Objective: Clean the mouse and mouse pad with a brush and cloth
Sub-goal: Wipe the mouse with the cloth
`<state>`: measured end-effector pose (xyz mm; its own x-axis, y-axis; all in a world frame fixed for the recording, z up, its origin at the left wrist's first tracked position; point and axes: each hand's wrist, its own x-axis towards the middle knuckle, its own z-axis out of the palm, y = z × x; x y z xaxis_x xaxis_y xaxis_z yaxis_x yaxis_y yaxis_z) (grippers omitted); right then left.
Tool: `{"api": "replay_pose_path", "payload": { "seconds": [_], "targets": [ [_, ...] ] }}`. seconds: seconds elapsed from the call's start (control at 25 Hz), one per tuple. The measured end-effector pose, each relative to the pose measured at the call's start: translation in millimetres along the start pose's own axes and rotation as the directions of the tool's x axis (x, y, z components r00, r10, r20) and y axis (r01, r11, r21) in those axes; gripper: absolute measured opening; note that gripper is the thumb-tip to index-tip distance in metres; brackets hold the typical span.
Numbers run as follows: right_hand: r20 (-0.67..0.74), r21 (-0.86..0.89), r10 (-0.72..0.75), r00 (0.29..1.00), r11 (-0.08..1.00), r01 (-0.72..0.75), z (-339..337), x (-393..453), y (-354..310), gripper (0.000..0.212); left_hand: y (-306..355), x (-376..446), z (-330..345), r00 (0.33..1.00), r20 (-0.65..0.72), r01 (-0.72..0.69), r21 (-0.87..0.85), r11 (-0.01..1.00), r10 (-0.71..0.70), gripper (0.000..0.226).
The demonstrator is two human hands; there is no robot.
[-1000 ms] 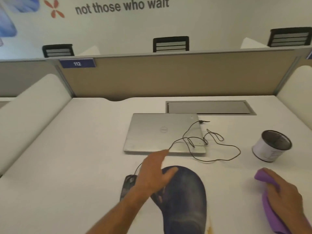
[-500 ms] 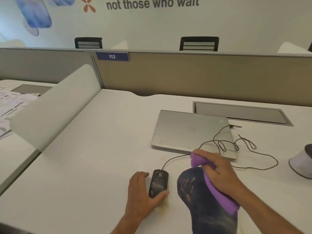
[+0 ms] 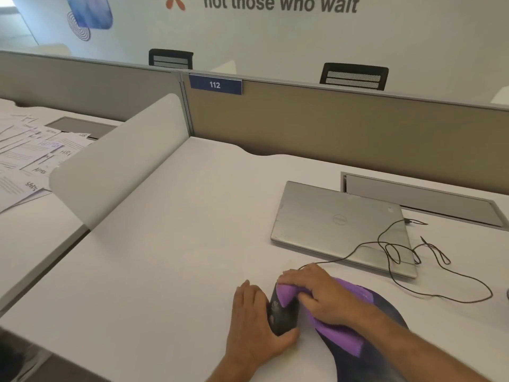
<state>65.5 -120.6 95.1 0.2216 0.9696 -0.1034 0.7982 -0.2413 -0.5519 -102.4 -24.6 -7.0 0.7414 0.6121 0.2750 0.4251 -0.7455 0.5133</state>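
A black wired mouse (image 3: 281, 317) lies on the white desk (image 3: 165, 271), just left of a dark blue mouse pad (image 3: 385, 312). My left hand (image 3: 256, 323) holds the mouse from its left side, thumb curled under its near end. My right hand (image 3: 319, 296) grips a purple cloth (image 3: 286, 293) and presses it onto the top of the mouse. The cloth trails back over the pad under my right wrist. No brush is in view.
A shut silver laptop (image 3: 338, 224) lies behind the mouse, with the mouse's black cable (image 3: 440, 271) looped over its right corner. A grey cable hatch (image 3: 424, 199) sits behind it. A white divider (image 3: 118, 158) bounds the desk's left; papers (image 3: 30, 155) lie beyond it.
My right hand has carried the purple cloth from the mouse pad's far edge left onto the mouse. My left hand has closed more tightly round the mouse. The view has swung left.
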Motion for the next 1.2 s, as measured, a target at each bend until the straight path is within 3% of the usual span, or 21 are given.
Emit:
{"api": "replay_pose_path", "payload": {
  "seconds": [0.24,0.44,0.64,0.88,1.12,1.2],
  "targets": [
    [0.099,-0.109,0.005,0.995,0.994,0.006,18.5,6.3,13.0,0.056,-2.9,0.8,6.3,0.993,-0.107,-0.057,-0.002,0.998,0.056,0.068],
    [0.088,-0.136,0.111,0.990,0.986,-0.098,6.0,25.2,15.7,0.049,-3.8,0.0,6.2,0.997,-0.074,-0.032,0.065,0.997,0.036,0.074],
    [0.137,-0.152,0.006,0.991,0.988,0.015,16.3,10.1,4.6,0.053,-2.1,0.5,7.6,0.996,-0.085,-0.020,0.050,0.999,0.024,0.067],
    [0.111,-0.191,0.094,0.989,0.979,-0.071,8.8,30.6,10.2,0.047,-0.9,0.6,3.4,0.997,-0.075,-0.024,0.040,0.999,0.026,0.069],
    [0.199,-0.282,-0.103,0.975,0.946,0.157,17.6,0.4,-3.7,0.053,-0.8,1.7,4.8,0.998,-0.066,-0.003,0.023,1.000,0.005,0.061],
    [0.169,-0.285,-0.070,0.983,0.951,0.116,15.4,8.4,-4.5,0.051,-0.5,1.6,5.6,0.997,-0.083,-0.001,0.006,1.000,0.001,0.062]
  ]
}}
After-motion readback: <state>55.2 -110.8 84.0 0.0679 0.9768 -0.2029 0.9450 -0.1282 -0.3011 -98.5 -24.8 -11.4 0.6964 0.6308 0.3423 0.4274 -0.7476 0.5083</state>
